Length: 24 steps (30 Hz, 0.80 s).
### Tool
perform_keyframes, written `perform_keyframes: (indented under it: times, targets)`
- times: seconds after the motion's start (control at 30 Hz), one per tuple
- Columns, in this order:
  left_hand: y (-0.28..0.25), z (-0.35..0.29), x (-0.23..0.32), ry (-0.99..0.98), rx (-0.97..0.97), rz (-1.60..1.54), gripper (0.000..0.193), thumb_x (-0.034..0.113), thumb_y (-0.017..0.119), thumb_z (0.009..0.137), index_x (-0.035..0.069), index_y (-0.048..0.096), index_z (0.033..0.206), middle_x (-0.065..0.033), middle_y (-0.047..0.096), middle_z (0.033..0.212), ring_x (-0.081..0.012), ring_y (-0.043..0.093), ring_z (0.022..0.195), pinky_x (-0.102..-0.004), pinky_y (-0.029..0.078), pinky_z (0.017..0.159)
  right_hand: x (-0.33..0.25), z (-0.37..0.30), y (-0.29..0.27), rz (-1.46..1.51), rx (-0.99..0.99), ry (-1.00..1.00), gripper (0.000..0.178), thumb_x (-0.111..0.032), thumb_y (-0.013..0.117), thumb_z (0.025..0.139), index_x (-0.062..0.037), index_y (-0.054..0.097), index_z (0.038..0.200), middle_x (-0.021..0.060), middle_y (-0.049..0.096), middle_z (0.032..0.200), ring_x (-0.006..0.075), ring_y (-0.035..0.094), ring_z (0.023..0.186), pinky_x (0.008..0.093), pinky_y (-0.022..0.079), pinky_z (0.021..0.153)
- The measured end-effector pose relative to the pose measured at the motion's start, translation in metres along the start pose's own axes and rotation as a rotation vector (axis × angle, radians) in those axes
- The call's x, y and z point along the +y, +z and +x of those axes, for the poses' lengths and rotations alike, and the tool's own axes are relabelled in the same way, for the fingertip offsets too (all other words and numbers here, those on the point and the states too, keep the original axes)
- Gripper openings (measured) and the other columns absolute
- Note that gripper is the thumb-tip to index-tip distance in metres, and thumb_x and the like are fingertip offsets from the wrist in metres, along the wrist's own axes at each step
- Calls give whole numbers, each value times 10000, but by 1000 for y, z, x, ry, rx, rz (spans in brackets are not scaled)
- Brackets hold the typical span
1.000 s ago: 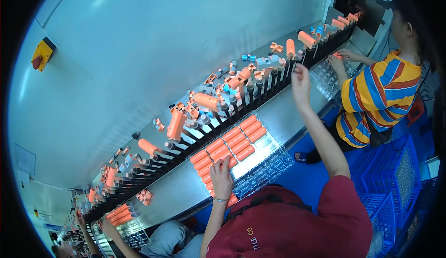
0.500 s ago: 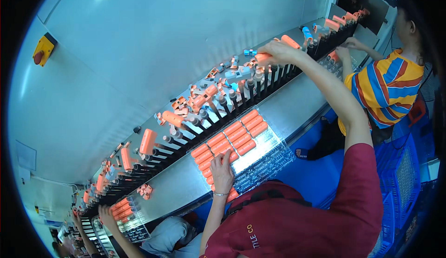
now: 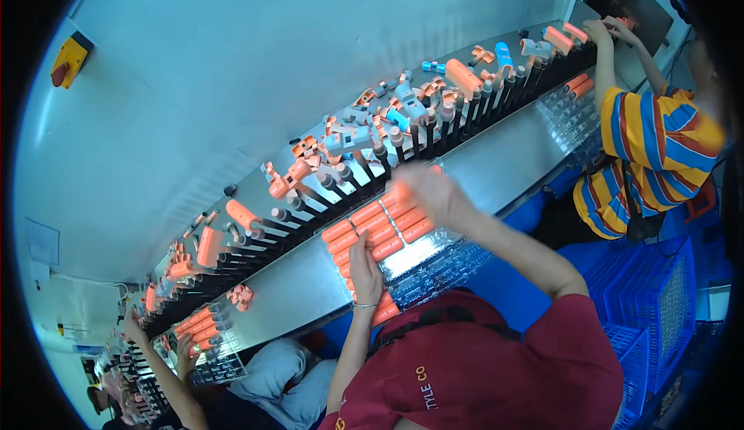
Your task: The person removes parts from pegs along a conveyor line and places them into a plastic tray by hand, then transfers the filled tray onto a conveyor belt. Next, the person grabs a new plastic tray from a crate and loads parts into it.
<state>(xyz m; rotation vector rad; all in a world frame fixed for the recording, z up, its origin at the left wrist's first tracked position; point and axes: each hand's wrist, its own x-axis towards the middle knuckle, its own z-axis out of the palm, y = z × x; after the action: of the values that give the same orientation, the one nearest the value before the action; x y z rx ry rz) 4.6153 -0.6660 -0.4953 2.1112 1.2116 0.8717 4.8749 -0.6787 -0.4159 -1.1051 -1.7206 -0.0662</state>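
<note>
My left hand (image 3: pixel 365 273) lies at the left side of a clear plastic tray (image 3: pixel 434 263), fingers stretched out against the orange half-round plastic shells (image 3: pixel 341 242) in it. It grips nothing that I can see. My right hand (image 3: pixel 435 197), blurred by motion, hovers over the tray's upper right part with its fingers bent round an orange shell (image 3: pixel 400 192). Most of that shell is hidden by the fingers. Rows of shells fill the tray's far side, while its near right part shows bare clear plastic.
Beyond the tray runs a slanting line of black upright posts (image 3: pixel 380 151), some carrying orange or grey parts. Behind them lie loose orange, grey and blue pieces (image 3: pixel 306 149). A co-worker in a striped shirt (image 3: pixel 655 135) works at right, another person's hand (image 3: pixel 186 355) at left. Blue crates (image 3: pixel 647 314) stand lower right.
My right hand has come from the posts down and left to the tray with the orange shell. My left hand has shifted slightly, its fingers straighter. The striped-shirt co-worker's hands have moved up along the posts.
</note>
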Motion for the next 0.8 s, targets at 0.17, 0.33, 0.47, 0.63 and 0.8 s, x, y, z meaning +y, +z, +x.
perform_keyframes:
  times: [0.17,0.33,0.47,0.63,0.8]
  targets:
    - [25,6,0,-133,144,-366,344,68,372,1078,-16,521,1376,-104,635,1090,-146,603,977,-297,493,922,-11,-109,38,173,-358,67,359,-33,656,821,-5,587,1172,151,616,1157,329,607,1129,417,520,951]
    - [51,14,9,-201,148,-520,327,84,397,1079,-21,534,1357,-98,647,1086,-144,610,974,-295,492,925,8,-130,46,101,-236,58,370,-52,617,815,-78,611,1184,111,561,1154,313,554,1136,423,503,951]
    - [77,21,25,-197,158,-434,278,73,433,1071,-9,588,1286,-81,647,1061,-131,608,970,-284,500,903,30,-136,31,73,-297,68,359,-89,606,833,-88,626,1191,84,554,1049,277,562,1011,398,506,845]
    - [116,31,42,-189,152,-415,239,33,492,1038,-20,611,1238,-87,644,1059,-135,620,951,-285,520,876,66,-132,-8,181,-313,68,411,-14,603,819,-56,635,1227,111,612,1053,287,618,977,396,522,866]
    - [148,44,68,-207,140,-333,223,12,525,1009,-30,628,1203,-103,643,1060,-161,637,967,-290,529,875,160,-96,-98,-32,174,329,345,-28,545,917,-8,586,1259,199,605,1205,342,593,1139,429,485,971]
